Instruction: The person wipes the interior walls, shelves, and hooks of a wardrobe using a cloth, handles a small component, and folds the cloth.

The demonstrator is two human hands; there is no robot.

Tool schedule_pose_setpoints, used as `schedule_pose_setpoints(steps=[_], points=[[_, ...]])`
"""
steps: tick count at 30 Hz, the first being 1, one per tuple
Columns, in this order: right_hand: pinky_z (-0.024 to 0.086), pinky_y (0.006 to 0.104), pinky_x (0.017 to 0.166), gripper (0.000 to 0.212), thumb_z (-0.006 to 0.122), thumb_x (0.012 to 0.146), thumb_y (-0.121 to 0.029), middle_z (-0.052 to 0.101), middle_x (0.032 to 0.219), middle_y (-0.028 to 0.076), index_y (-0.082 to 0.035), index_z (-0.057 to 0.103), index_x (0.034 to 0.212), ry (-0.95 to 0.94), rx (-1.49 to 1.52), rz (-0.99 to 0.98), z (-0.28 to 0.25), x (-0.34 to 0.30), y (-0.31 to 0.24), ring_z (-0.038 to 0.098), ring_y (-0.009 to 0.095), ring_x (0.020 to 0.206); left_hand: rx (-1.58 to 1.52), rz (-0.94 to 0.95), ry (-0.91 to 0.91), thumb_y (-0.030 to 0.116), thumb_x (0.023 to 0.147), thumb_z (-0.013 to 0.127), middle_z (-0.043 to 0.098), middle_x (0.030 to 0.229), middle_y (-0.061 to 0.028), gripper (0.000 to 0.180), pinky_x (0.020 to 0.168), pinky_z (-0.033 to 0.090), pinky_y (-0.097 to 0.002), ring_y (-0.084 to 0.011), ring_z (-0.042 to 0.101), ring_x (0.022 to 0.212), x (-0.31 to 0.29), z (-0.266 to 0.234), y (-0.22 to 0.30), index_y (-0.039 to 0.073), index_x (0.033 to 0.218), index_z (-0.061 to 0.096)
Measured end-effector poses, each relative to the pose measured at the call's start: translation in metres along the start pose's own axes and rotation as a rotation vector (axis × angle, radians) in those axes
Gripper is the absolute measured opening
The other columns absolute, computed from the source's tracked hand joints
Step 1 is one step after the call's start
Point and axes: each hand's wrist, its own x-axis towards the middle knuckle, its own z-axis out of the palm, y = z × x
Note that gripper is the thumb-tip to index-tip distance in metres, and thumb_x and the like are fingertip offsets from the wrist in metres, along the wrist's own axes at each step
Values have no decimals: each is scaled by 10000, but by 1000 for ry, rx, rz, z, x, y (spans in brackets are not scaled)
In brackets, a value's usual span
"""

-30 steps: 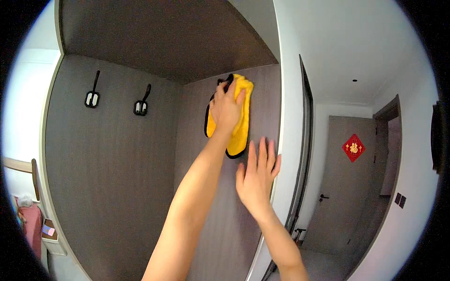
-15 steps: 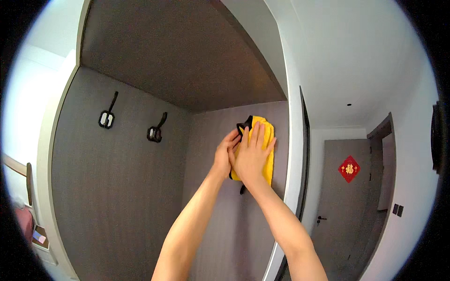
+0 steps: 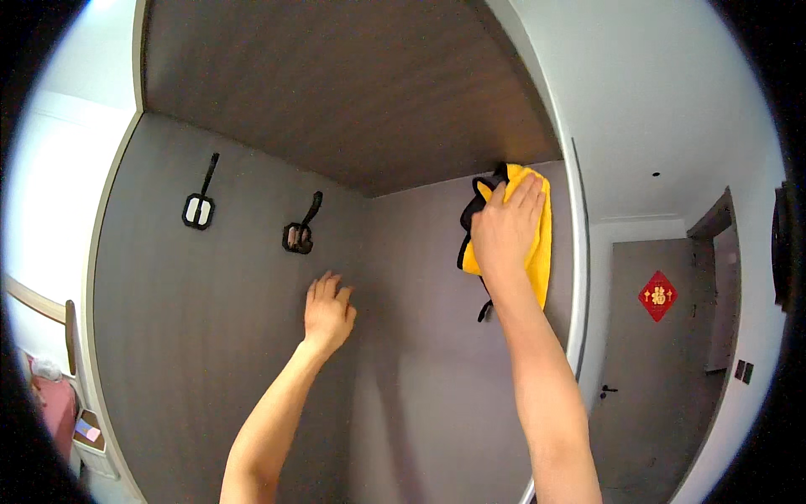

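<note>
My right hand presses a yellow cloth with black edging against the upper right of the panelled recess. Its fingers lie over the cloth, whose lower corner hangs beside my wrist. Below the cloth, the black end of a hook pokes out; whatever else is behind the cloth is hidden. My left hand is open and holds nothing, its fingers loosely bent in front of the grey-brown left panel. Nearest to it, a little above, is a black wall hook.
Another black hook with a white face is fixed farther left. A brown overhead panel closes the recess above. Its pale right edge stands beside my right arm. Beyond are a grey door with a red diamond decoration.
My left hand has come away from the cloth, moving left and down. My right hand and the cloth have shifted right and up in the view, which has itself turned slightly.
</note>
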Motion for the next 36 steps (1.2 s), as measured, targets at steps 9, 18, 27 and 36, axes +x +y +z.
schedule_pose_setpoints(steps=[9, 18, 27, 36], points=[[182, 436, 1172, 566, 601, 868, -368, 383, 1458, 260, -12, 561, 1306, -192, -7, -176, 82, -23, -123, 335, 375, 1376, 176, 168, 56, 145, 777, 640, 476, 1358, -188, 474, 1143, 281, -460, -323, 381, 1343, -15, -5, -26, -43, 1205, 567], [295, 387, 1102, 435, 639, 827, -274, 548, 1308, 173, -21, 645, 1181, -331, 108, -417, 125, -20, -184, 459, 284, 1261, 113, 220, 9, 139, 752, 625, 467, 1378, -209, 525, 1155, 264, -467, -341, 368, 1357, -19, -7, -26, -60, 1232, 549], [239, 427, 1141, 454, 485, 903, -189, 496, 1393, 181, 17, 552, 1303, -372, 83, -365, 58, -169, -204, 410, 316, 1323, 92, 246, 135, 64, 725, 609, 586, 1198, -196, 379, 1074, 382, -446, -343, 496, 1234, -32, 0, -37, -47, 1088, 621], [329, 472, 1102, 392, 522, 830, -159, 562, 1264, 223, 68, 619, 1134, -532, 535, -633, -10, -293, -157, 471, 354, 1265, -12, 132, 2, 62, 707, 618, 615, 1104, -159, 357, 976, 454, -422, -319, 551, 1128, -123, 2, -17, -30, 1052, 625]])
